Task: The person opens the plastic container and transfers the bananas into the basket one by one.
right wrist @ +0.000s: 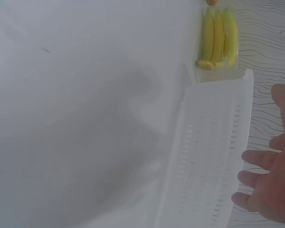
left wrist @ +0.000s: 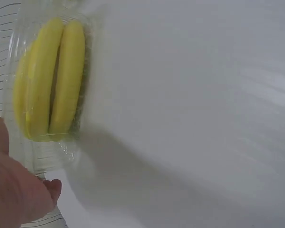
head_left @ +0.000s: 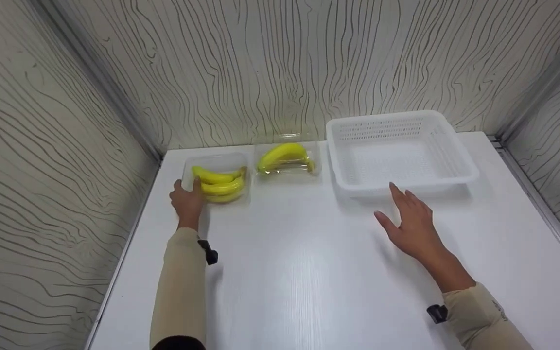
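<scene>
Far left on the table (head_left: 285,272), I've got the left hand (head_left: 186,200) at the left edge of a clear box (head_left: 221,160) holding bananas (head_left: 221,187), fingers bent; can't tell from my feed if it grips. Step reads as taking hold; next move likely calls for a firm pinch on that box. Middle: second clear box (head_left: 285,179), more bananas (head_left: 285,153). Right: white basket (head_left: 392,163), right hand (head_left: 413,227) spread wide by its near rim, nothing held. Right wrist view shows three bananas side by side in the second box; head view, mostly one curve
</scene>
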Available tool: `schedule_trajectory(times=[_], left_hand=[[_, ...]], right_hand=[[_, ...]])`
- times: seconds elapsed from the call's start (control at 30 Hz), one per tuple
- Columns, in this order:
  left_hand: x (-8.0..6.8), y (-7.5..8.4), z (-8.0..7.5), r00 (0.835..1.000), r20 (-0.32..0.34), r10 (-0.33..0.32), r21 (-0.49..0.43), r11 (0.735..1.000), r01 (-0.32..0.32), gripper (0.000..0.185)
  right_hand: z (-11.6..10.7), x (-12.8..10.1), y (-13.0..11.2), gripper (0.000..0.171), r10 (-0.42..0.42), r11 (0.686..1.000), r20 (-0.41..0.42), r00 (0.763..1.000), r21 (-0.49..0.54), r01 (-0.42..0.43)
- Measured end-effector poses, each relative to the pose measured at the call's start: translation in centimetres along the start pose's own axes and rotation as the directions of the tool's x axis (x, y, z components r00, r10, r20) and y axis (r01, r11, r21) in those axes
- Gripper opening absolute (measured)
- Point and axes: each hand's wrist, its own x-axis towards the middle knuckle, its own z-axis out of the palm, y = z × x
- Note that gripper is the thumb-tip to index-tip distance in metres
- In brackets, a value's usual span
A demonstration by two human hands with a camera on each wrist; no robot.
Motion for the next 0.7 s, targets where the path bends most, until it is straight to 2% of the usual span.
schedule_trajectory(times=[0.2, 0.37, 0.53, 0.7], left_hand=[[-0.7, -0.2, -0.6, 1.000, -0.009, 0.008, -0.022, 1.000, -0.008, 0.077], [-2.0, -0.9, -0.9, 1.000, -0.011, 0.018, -0.012, 1.000, -0.018, 0.074], [-3.4, -1.3, -1.2, 1.000, -0.009, -0.009, -0.021, 1.000, 0.009, 0.075], [-4.5, -1.8, -1.0, 0.999, -0.029, -0.017, -0.018, 1.000, 0.017, 0.076]], right_hand=[[0.3, 0.0, 0.0, 0.078, 0.007, 1.000, 0.016, 1.000, 0.015, -0.007], [1.2, 0.0, -0.4, 0.076, 0.010, 0.999, 0.065, 0.998, 0.033, -0.012], [3.0, 0.6, -2.1, 0.077, 0.028, 0.993, 0.179, 0.984, 0.106, -0.047], [6.7, 2.7, -5.8, 0.080, 0.038, 0.973, 0.338, 0.940, 0.201, -0.112]])
